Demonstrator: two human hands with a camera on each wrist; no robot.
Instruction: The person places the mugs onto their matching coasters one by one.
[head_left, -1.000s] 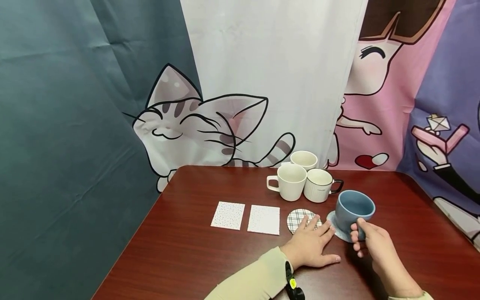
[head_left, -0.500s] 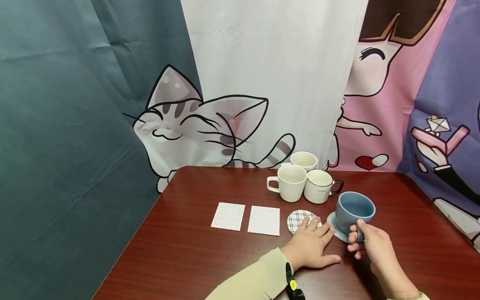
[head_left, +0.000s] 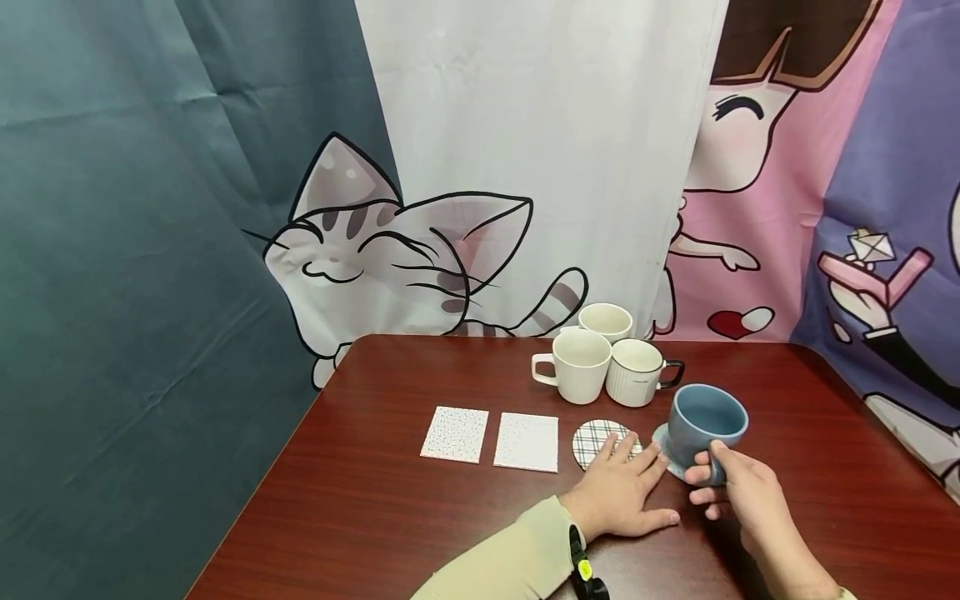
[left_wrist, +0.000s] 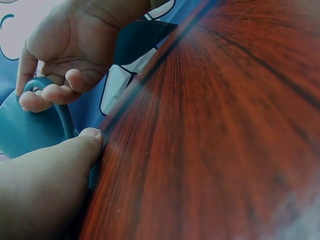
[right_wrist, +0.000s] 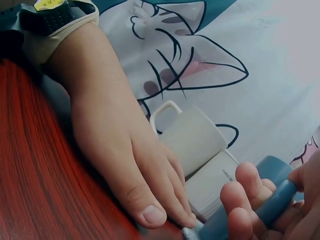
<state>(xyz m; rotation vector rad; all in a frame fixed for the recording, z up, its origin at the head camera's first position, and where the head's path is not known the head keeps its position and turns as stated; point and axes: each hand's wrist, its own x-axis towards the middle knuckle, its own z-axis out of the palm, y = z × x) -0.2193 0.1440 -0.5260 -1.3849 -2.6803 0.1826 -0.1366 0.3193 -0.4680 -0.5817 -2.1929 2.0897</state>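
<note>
In the head view, my right hand (head_left: 753, 496) holds a blue mug (head_left: 703, 427) by its handle, the thumb on top and the fingers about the loop. The mug stands over a light blue round coaster (head_left: 672, 467) and hides much of it. My left hand (head_left: 618, 500) lies with fingers spread and straight, its fingertips over a plaid round coaster (head_left: 594, 438) and one reaching the blue coaster's edge. In the left wrist view, the mug's handle (left_wrist: 64, 117) shows between the right hand's fingers. The right wrist view shows the left hand (right_wrist: 125, 140) palm down.
Behind the coasters stand a white mug (head_left: 582, 367), a white mug with a black handle (head_left: 632, 375) and a third white cup (head_left: 606, 320). To the left lie a speckled square coaster (head_left: 455, 434) and a whiter square coaster (head_left: 527, 442). A printed curtain (head_left: 480, 100) hangs behind the table.
The right hand's lower fingers have shifted slightly left and loosened a little around the mug handle. The left hand and the coasters have kept their places.
</note>
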